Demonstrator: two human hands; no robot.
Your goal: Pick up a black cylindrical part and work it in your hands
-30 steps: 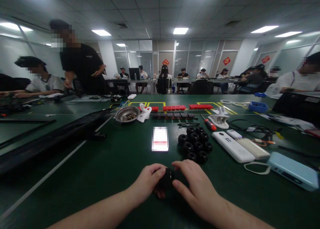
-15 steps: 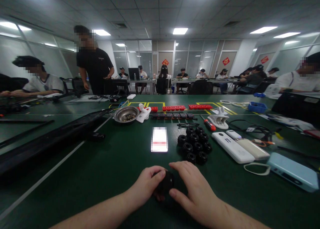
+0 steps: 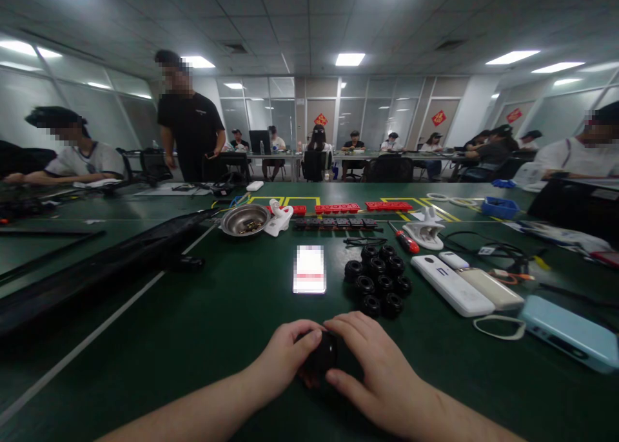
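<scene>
Close to me, over the green table, a shiny black rounded object [image 3: 327, 353] sits between my hands, partly hidden by fingers. My left hand [image 3: 289, 350] is wrapped around its left side, with the thumb across the top. My right hand [image 3: 370, 358] curves around the right side, its fingertips at the upper edge and its thumb at the lower right. A little reddish color shows beneath the object; I cannot make out what it is. Beyond my hands lies a phone with a bright screen [image 3: 309, 270]. Right of it stands a cluster of black ring-shaped parts [image 3: 380, 281].
A metal bowl [image 3: 245, 221] holds small brass-colored pieces. Red trays [image 3: 337, 208] and a black strip of parts [image 3: 336, 224] lie farther back. At right are a screwdriver [image 3: 406, 241], white device [image 3: 449, 286] and blue box [image 3: 570, 332]. A long black bag [image 3: 111, 261] lies left.
My right hand's fingers have moved left and closed in on the black object. My left hand has kept its grip. A standing person in black has shifted slightly to the right.
</scene>
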